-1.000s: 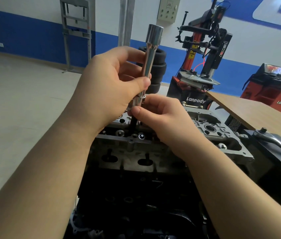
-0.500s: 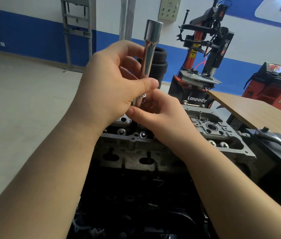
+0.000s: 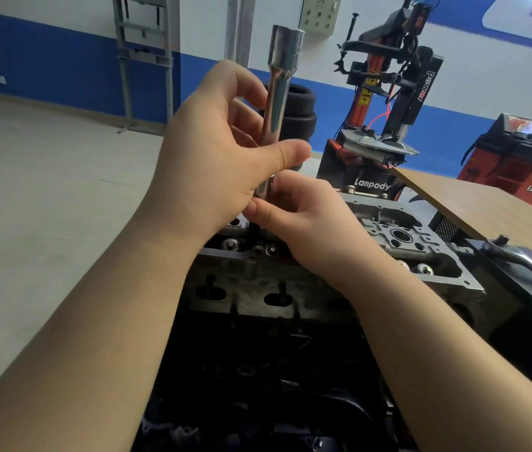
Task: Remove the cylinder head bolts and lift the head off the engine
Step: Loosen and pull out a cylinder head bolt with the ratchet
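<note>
Head view shows the left hand [image 3: 212,151] gripping a long socket [image 3: 277,102] upright over the cylinder head [image 3: 398,243] while the right hand [image 3: 304,223] pinches its base; a loose hold could drop the bolt.

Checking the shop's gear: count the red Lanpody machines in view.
2. One Lanpody machine stands behind the engine, past the socket; the other is at the far right beyond the wooden table. More may be out of frame.
</note>
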Demonstrator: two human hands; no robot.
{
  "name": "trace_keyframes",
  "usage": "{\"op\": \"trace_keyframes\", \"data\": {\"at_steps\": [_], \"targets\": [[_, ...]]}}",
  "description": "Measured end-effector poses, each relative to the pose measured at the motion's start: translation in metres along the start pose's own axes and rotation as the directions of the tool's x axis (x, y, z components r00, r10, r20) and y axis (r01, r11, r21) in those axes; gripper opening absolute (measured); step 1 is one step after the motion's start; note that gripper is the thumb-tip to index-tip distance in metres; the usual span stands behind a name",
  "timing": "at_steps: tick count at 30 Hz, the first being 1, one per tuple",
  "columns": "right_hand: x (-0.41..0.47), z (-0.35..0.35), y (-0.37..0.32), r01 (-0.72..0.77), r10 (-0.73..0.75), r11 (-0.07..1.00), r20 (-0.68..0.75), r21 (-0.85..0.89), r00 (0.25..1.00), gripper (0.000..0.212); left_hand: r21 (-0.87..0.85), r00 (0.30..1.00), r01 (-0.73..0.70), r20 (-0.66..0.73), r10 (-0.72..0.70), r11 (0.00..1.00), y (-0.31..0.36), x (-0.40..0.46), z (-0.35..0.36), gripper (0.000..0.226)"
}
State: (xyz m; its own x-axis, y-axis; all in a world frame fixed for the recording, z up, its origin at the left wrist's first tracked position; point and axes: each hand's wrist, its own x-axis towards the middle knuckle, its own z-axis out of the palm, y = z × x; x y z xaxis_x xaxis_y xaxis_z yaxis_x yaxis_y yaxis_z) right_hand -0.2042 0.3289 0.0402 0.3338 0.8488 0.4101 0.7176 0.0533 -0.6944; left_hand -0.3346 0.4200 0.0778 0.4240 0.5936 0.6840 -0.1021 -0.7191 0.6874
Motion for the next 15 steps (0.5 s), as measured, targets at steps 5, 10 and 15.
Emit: {"op": "trace_keyframes", "data": {"at_steps": [5, 10, 15], "targets": [[-0.0012, -0.0043, 0.0, -0.029, 0.017, 0.99, 0.086, 0.135, 0.996, 0.019, -0.244, 0.984, 0.08, 0.175, -0.038, 0.967, -0.0014, -0.0013, -0.0048, 0.035], [0.0011, -0.0019, -0.001, -0.076, 0.075, 0.996, 0.008, 0.052, 0.997, 0.026, -0.079, 0.997, -0.003, 0.074, 0.009, 0.997, -0.0014, -0.0017, -0.0036, 0.042], [0.0008, -0.0005, 0.0005, -0.07, 0.069, 0.997, -0.045, -0.028, 0.997, 0.019, -0.14, 0.998, 0.035, 0.049, -0.029, 0.99, -0.0021, 0.0, -0.0014, 0.031]]}}
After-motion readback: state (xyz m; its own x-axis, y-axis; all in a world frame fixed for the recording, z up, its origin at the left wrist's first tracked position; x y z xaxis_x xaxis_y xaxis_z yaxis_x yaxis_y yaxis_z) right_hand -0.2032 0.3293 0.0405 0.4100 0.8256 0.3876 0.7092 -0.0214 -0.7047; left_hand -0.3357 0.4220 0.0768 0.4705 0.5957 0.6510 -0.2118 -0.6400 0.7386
